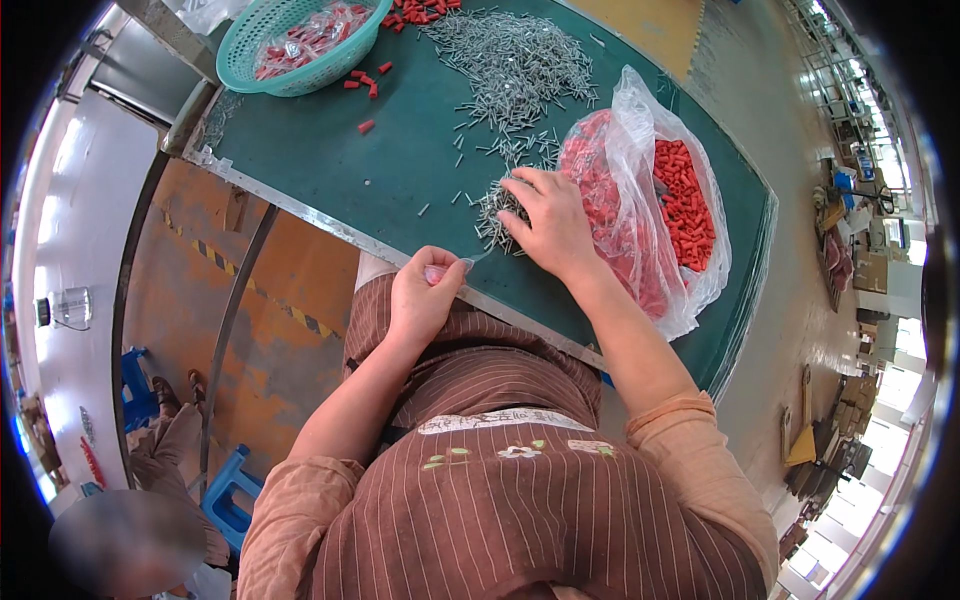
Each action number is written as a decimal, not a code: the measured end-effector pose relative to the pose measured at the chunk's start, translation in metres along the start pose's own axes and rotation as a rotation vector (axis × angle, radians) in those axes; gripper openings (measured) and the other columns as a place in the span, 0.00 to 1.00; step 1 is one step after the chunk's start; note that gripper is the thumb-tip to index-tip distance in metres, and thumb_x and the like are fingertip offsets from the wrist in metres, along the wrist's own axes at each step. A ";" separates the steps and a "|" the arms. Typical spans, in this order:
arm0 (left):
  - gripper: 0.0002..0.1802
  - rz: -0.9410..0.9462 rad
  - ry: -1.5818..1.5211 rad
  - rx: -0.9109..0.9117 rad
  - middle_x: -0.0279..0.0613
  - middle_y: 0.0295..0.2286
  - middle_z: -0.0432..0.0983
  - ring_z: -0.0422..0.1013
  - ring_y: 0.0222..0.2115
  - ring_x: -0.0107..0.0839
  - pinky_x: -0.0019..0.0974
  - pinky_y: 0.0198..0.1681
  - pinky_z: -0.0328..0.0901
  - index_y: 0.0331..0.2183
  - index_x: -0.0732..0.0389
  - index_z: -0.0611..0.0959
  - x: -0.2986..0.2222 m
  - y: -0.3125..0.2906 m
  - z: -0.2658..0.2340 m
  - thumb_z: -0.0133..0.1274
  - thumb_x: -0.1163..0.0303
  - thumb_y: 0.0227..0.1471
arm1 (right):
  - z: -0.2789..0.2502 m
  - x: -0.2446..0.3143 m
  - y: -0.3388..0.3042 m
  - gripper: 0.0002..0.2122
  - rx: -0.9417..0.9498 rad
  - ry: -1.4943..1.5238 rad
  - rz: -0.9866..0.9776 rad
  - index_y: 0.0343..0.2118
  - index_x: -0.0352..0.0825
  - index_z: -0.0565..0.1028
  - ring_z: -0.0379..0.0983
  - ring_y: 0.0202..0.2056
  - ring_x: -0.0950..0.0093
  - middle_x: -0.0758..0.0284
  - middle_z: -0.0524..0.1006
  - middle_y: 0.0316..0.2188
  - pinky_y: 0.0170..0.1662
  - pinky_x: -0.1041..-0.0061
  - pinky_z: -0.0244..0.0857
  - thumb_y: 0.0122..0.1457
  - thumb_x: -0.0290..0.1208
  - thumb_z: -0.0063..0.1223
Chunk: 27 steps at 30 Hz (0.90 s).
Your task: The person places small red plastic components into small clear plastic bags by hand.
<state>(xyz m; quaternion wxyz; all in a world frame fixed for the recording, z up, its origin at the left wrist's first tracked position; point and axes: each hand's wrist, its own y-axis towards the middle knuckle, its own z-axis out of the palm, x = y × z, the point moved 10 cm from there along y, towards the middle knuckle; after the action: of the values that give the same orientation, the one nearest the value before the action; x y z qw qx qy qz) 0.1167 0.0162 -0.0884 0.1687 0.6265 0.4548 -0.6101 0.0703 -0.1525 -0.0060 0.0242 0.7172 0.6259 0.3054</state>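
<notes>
At the table's near edge my left hand (428, 292) is closed around a small clear plastic bag (437, 273) with something red inside. Part of the bag sticks out past the fingers toward the pile of screws. My right hand (552, 222) reaches over a small heap of grey metal screws (492, 222), its fingers spread and curved at the heap's right side. Whether its fingertips hold any screws is hidden. To the right of that hand lies a large open clear bag (640, 190) full of red plastic plugs (684, 205).
A bigger screw pile (515, 65) spreads across the far part of the green table (330, 165). At the far left stands a teal basket (285, 85) holding small bags of red pieces. Loose red plugs (368, 82) lie beside it. Someone sits at lower left near blue stools (230, 495).
</notes>
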 end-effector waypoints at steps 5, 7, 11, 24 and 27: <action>0.09 -0.032 0.011 0.035 0.33 0.20 0.75 0.68 0.22 0.19 0.25 0.29 0.65 0.28 0.64 0.79 -0.001 -0.003 0.011 0.57 0.67 0.49 | 0.017 -0.011 0.002 0.08 0.130 -0.092 -0.027 0.33 0.35 0.77 0.69 0.38 0.63 0.64 0.73 0.32 0.44 0.67 0.63 0.48 0.28 0.55; 0.09 -0.005 0.034 0.048 0.33 0.20 0.74 0.68 0.23 0.19 0.25 0.29 0.65 0.28 0.64 0.79 -0.008 -0.005 0.014 0.58 0.67 0.49 | 0.020 -0.013 0.001 0.07 0.161 -0.099 -0.028 0.30 0.35 0.77 0.70 0.37 0.63 0.63 0.73 0.30 0.42 0.67 0.64 0.48 0.28 0.55; 0.10 -0.001 0.048 0.049 0.33 0.20 0.75 0.68 0.23 0.19 0.25 0.29 0.65 0.29 0.64 0.79 -0.010 -0.007 0.015 0.58 0.67 0.49 | 0.009 -0.029 -0.001 0.06 0.140 0.140 0.192 0.28 0.33 0.79 0.72 0.35 0.62 0.60 0.75 0.28 0.39 0.69 0.66 0.50 0.29 0.55; 0.09 0.027 0.031 0.092 0.33 0.19 0.73 0.66 0.21 0.19 0.26 0.27 0.64 0.28 0.65 0.79 -0.017 -0.001 0.032 0.57 0.69 0.48 | 0.020 -0.075 -0.054 0.10 0.142 0.971 0.898 0.37 0.28 0.79 0.67 0.24 0.85 0.72 0.75 0.22 0.29 0.85 0.61 0.52 0.25 0.57; 0.09 0.035 0.024 0.087 0.32 0.18 0.72 0.65 0.20 0.19 0.28 0.27 0.64 0.28 0.65 0.79 -0.018 0.000 0.035 0.57 0.68 0.47 | 0.018 -0.073 -0.060 0.09 0.163 1.008 0.919 0.40 0.29 0.78 0.69 0.26 0.87 0.72 0.77 0.25 0.28 0.89 0.63 0.56 0.23 0.54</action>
<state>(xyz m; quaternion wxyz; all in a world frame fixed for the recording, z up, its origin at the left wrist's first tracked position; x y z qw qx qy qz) 0.0986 -0.0168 -0.0790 0.1464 0.6483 0.4190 -0.6187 0.0236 -0.1998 -0.0751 -0.4560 0.6799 0.2140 0.5329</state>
